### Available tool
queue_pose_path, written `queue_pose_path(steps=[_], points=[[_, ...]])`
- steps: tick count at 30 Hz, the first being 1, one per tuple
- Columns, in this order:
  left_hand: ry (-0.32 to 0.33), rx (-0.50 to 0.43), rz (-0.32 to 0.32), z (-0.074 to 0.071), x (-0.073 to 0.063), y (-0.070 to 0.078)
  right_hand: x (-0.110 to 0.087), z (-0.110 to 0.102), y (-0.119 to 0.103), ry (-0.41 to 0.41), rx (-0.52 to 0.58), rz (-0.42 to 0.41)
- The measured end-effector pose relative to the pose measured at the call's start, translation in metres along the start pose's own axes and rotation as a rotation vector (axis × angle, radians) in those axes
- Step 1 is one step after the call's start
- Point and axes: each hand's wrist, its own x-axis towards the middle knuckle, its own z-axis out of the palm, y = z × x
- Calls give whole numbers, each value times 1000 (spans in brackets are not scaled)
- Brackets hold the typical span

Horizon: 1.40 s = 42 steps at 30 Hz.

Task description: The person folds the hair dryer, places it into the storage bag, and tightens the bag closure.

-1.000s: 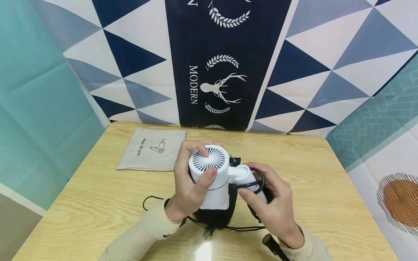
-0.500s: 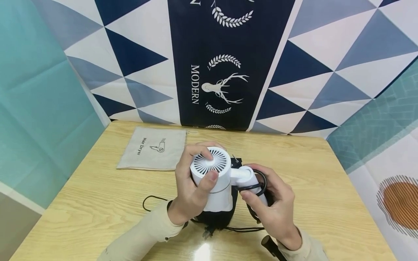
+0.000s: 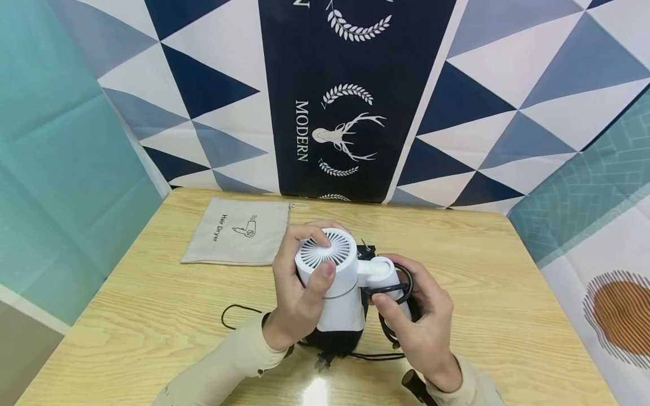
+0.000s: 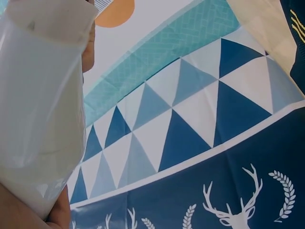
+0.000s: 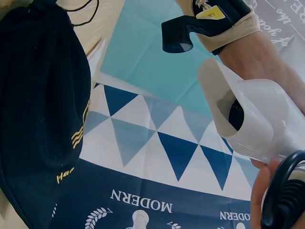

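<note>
A white hair dryer (image 3: 341,310) is held in both hands near the middle of the table, its round slotted grille facing up. My left hand (image 3: 294,287) grips the barrel around the grille end, thumb and a fingertip lying on the grille. My right hand (image 3: 426,324) grips the hinged handle (image 3: 388,276), which has a black cord (image 3: 406,279) looped around it. In the left wrist view the white barrel (image 4: 38,105) fills the left side. The right wrist view shows the flared nozzle (image 5: 267,114). Below the dryer lies a black drawstring bag (image 3: 332,342), partly hidden.
A grey cloth pouch (image 3: 236,231) printed "Hair Dryer" lies flat at the back left of the wooden table (image 3: 487,270). The bag's black drawstrings (image 3: 378,356) spread out to both sides. A patterned cloth (image 3: 218,101) hangs behind the table.
The dryer and left hand have shifted slightly to the right since one second ago. The right hand has lately moved a little left. Both grips stay as they were.
</note>
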Motion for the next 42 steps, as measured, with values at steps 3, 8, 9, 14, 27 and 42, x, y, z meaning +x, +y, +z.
queue_pose_path(steps=[3, 8, 9, 14, 27, 42], points=[[-1, -1, -9, 0, 0, -1, 0, 1, -1, 0, -33, 4], [6, -6, -43, 0, 0, -4, -1, 2, -2, 17, -104, 17], [8, -4, -50, 0, 0, -5, -2, 2, -1, 26, -112, 23], [28, -3, -83, 2, -4, -7, -8, 12, 1, 103, -153, 68], [18, 28, -152, 2, -4, -9, -12, 16, 6, 105, -130, 142], [173, 86, -113, -26, 21, 3, 1, 2, 7, -230, -65, 389]])
